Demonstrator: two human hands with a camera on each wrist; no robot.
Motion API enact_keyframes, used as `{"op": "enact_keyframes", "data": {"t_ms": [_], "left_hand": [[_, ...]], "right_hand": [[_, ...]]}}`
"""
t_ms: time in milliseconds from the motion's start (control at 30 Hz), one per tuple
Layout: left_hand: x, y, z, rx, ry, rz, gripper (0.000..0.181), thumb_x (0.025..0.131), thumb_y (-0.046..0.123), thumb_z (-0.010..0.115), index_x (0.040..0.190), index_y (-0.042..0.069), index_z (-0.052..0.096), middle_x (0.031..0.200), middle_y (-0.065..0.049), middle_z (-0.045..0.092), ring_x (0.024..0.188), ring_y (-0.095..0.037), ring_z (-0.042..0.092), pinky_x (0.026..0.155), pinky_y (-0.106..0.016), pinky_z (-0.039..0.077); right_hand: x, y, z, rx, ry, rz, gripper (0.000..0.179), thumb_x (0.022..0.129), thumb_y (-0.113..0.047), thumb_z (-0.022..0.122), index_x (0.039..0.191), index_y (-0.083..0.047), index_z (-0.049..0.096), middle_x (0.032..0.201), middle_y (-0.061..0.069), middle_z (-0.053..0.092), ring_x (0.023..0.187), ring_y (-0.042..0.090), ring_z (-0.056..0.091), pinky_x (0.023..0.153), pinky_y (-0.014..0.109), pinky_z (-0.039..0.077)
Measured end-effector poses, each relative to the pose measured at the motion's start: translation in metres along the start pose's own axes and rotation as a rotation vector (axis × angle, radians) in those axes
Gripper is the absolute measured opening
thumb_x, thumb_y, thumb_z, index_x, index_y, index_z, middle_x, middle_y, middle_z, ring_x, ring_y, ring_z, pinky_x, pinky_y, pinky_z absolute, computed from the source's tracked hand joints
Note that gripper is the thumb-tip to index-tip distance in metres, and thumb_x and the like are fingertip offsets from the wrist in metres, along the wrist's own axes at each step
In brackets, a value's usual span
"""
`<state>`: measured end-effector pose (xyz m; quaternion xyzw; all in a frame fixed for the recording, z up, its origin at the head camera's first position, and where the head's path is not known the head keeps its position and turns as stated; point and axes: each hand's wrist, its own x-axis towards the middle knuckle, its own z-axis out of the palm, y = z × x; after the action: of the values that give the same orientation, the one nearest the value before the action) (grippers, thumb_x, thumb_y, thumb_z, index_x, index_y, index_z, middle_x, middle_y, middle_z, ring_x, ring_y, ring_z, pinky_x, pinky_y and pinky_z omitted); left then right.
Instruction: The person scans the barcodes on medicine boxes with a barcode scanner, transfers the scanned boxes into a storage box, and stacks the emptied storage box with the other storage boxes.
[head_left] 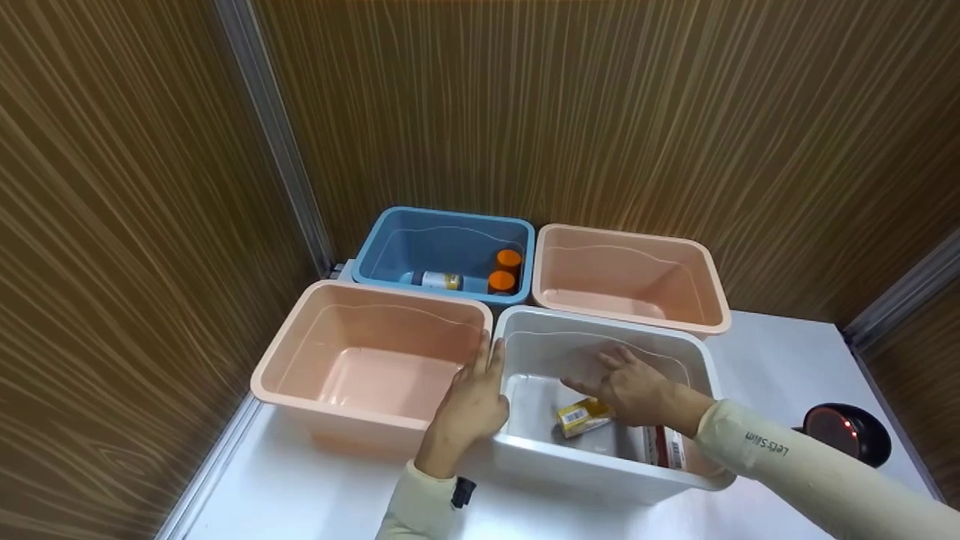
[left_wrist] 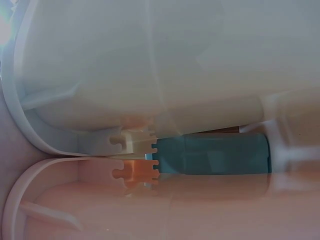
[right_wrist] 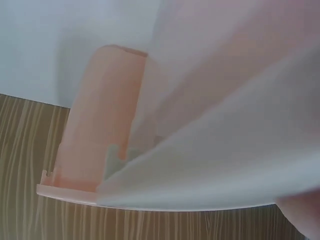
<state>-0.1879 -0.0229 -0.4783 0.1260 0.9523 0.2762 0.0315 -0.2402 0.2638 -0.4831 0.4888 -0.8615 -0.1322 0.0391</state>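
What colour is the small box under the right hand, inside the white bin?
The small box is yellow with a white barcode label; the head view shows it best.

Yellow box (head_left: 583, 416) flat in white bin (head_left: 600, 469)

Both hands in/at white bin (head_left: 600, 465): L hand (head_left: 471, 409) on rim, R hand (head_left: 628, 384) over yellow box (head_left: 583, 417).

Bins are smooth moulded plastic with a soft sheen: white bin (head_left: 517, 448), two pink bins (head_left: 300, 390) (head_left: 697, 300), blue bin (head_left: 375, 255). Walls (head_left: 675, 112) look like wood-grain laminate, semi-gloss, with matt metal trim strips (head_left: 277, 142); tabletop (head_left: 780, 352) is smooth white and slightly glossy. Yellow box (head_left: 581, 416) looks like printed card, sleeves (head_left: 795, 457) are matt knit cloth, the black scanner (head_left: 851, 431) is glossy plastic.
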Motion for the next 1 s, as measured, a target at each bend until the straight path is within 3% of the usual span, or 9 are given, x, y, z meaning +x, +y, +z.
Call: {"op": "enact_keyframes", "data": {"t_ms": [167,333,433,567,667,733,867,1000], "left_hand": [[0.0,0.0,0.001,0.013,0.013,0.005,0.079,0.094,0.012,0.057,0.162,0.007,0.018,0.169,-0.013,0.001,0.152,-0.032,0.015,0.119,-0.049,0.02],[0.0,-0.001,0.001,0.016,0.012,0.006,0.079,0.094,0.012,0.056,0.162,0.007,0.018,0.169,-0.013,0.001,0.152,-0.031,0.015,0.119,-0.05,0.02],[0.0,-0.001,0.001,0.017,0.01,0.01,0.079,0.094,0.012,0.057,0.162,0.007,0.017,0.169,-0.013,0.0,0.152,-0.032,0.016,0.119,-0.05,0.021],[0.001,-0.001,0.0,0.02,0.003,0.01,0.079,0.095,0.012,0.058,0.162,0.007,0.016,0.169,-0.013,-0.001,0.152,-0.032,0.015,0.119,-0.051,0.02],[0.001,-0.001,0.0,0.016,-0.002,0.006,0.079,0.095,0.012,0.056,0.162,0.008,0.016,0.169,-0.013,-0.001,0.152,-0.031,0.014,0.119,-0.05,0.02],[0.0,-0.001,0.0,0.01,-0.003,0.007,0.079,0.095,0.012,0.055,0.162,0.007,0.016,0.169,-0.012,0.0,0.152,-0.03,0.013,0.119,-0.05,0.02],[0.0,-0.001,0.001,0.001,0.002,0.021,0.078,0.094,0.012,0.055,0.162,0.006,0.017,0.169,-0.014,0.001,0.152,-0.032,0.014,0.119,-0.05,0.021],[0.0,-0.001,0.001,-0.008,0.011,0.028,0.079,0.093,0.01,0.055,0.162,0.006,0.017,0.168,-0.015,0.001,0.151,-0.034,0.015,0.118,-0.051,0.022]], "right_hand": [[-0.001,-0.001,-0.003,0.06,-0.008,0.037,0.074,0.084,-0.016,0.076,0.152,-0.028,0.049,0.086,0.01,0.074,0.132,0.045,0.048,0.109,0.068,0.029],[-0.003,0.001,-0.01,0.116,-0.012,0.059,0.082,0.08,-0.018,0.08,0.154,-0.025,0.046,0.095,0.012,0.074,0.121,0.04,0.054,0.105,0.063,0.036],[-0.004,0.005,-0.019,0.188,-0.006,0.094,0.079,0.083,-0.024,0.08,0.154,-0.023,0.045,0.1,0.012,0.073,0.113,0.037,0.058,0.102,0.061,0.04],[-0.006,0.011,-0.035,0.326,0.004,0.161,0.073,0.087,-0.018,0.076,0.154,-0.017,0.046,0.092,0.008,0.068,0.077,0.023,0.062,0.078,0.045,0.053],[-0.008,0.015,-0.045,0.389,0.029,0.188,0.076,0.083,-0.011,0.074,0.153,-0.013,0.045,0.096,0.008,0.063,0.059,0.013,0.049,0.056,0.033,0.045],[-0.01,0.017,-0.051,0.419,0.052,0.202,0.076,0.084,-0.01,0.074,0.154,-0.013,0.045,0.108,0.011,0.063,0.061,0.012,0.049,0.055,0.031,0.044],[-0.016,0.022,-0.061,0.471,0.11,0.225,0.07,0.088,-0.01,0.07,0.153,-0.012,0.045,0.125,0.015,0.062,0.076,0.015,0.058,0.065,0.035,0.051],[-0.024,0.026,-0.07,0.543,0.16,0.265,0.054,0.094,-0.011,0.065,0.147,-0.013,0.053,0.123,0.01,0.063,0.088,0.017,0.06,0.075,0.04,0.053]]}}
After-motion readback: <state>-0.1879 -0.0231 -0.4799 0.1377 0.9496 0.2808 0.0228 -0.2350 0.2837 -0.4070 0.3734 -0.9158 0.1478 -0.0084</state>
